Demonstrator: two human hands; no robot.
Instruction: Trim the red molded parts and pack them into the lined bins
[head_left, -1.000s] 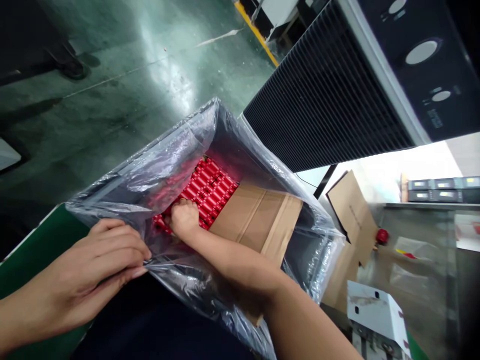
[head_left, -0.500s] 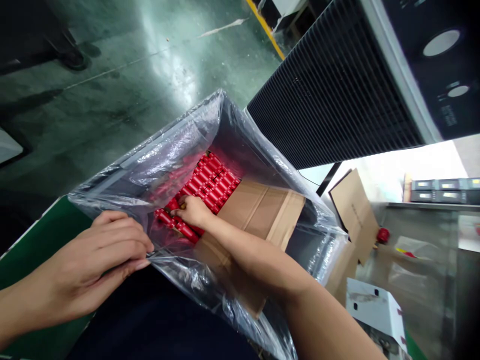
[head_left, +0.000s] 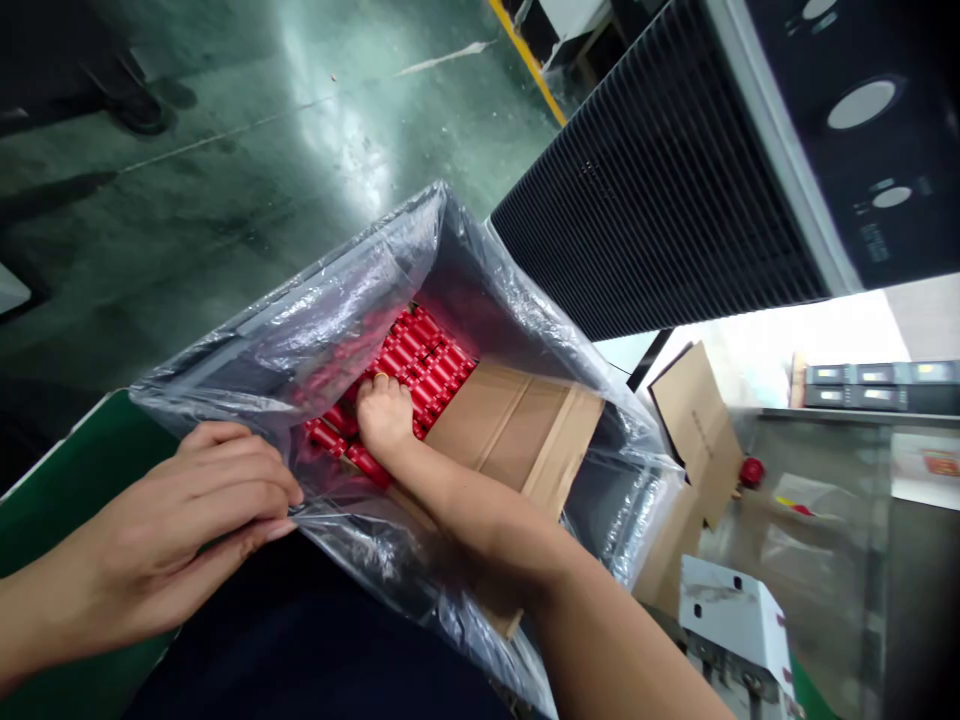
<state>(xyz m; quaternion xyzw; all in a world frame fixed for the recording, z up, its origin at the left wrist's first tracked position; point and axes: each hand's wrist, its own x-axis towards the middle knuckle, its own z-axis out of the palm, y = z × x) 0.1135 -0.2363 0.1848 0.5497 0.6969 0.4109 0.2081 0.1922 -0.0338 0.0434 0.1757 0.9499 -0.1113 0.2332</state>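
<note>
Red parts [head_left: 442,380] beneath right fingers [head_left: 384,390]

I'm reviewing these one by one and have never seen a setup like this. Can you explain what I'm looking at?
There is no machine arm here: these are a person's bare hands, seen by one camera worn on the head, looking forward and down. In front is an open container lined with clear plastic film. Inside lie rows of red parts, with a piece of brown cardboard beside the visible ones. The left hand has its fingertips at the film's edge. The right hand reaches in among the red parts; its fingers are mostly hidden, so I can't tell whether it holds one. Beyond the container is a large dark ribbed unit.
</note>
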